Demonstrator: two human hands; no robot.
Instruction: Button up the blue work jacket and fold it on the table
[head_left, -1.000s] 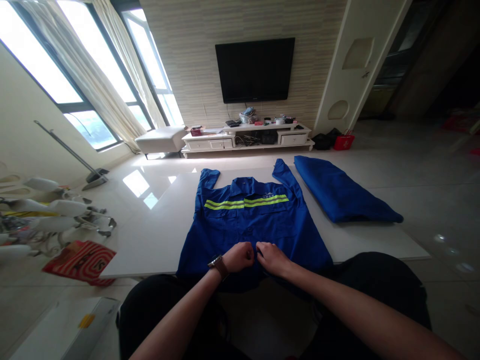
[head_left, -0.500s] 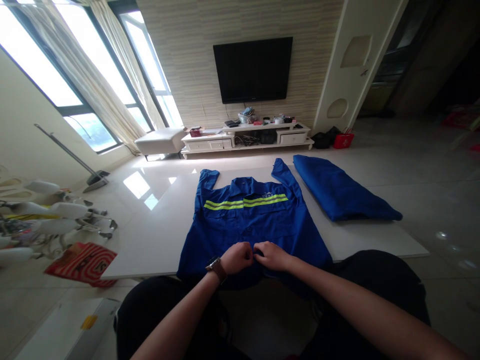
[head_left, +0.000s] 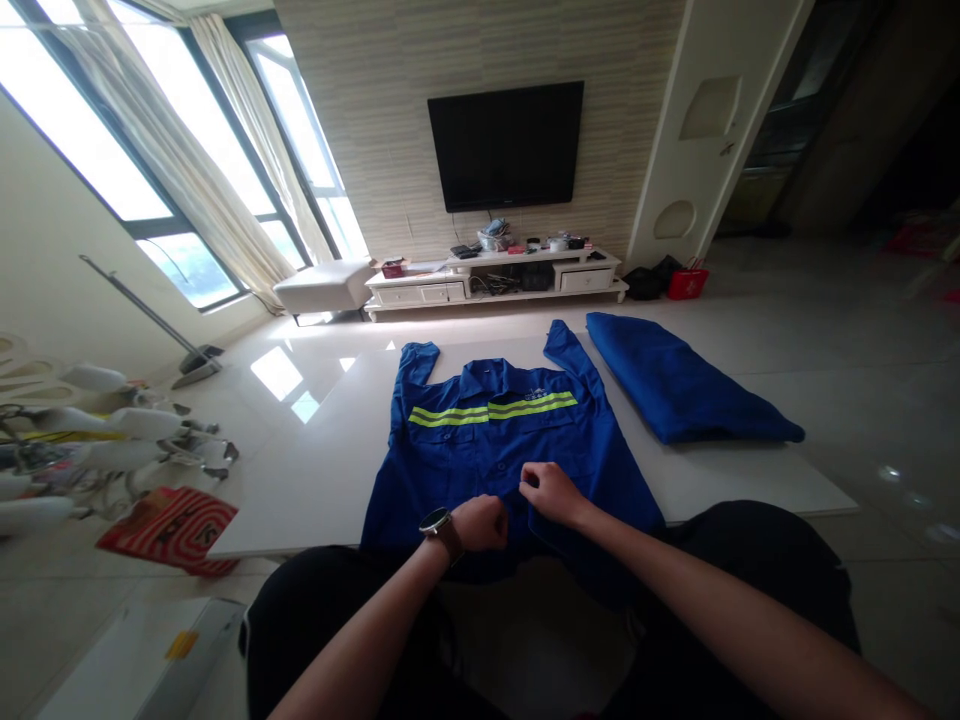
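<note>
A blue work jacket (head_left: 495,440) with a yellow reflective chest stripe lies front-up on the white table (head_left: 315,470), collar away from me and hem hanging over the near edge. My left hand (head_left: 480,522), with a watch on the wrist, is closed on the jacket's front near the hem. My right hand (head_left: 547,493) pinches the front opening a little higher up. Both sleeves point toward the far side.
A folded blue garment (head_left: 675,385) lies on the table's right part. My black-clad legs (head_left: 742,560) are under the near edge. A red patterned bag (head_left: 169,515) and white objects lie on the floor at left. A TV cabinet (head_left: 495,275) stands against the far wall.
My hands, which pinched the front together at one spot, have parted. The right hand moved up the front opening; the left hand dropped slightly toward the hem.
</note>
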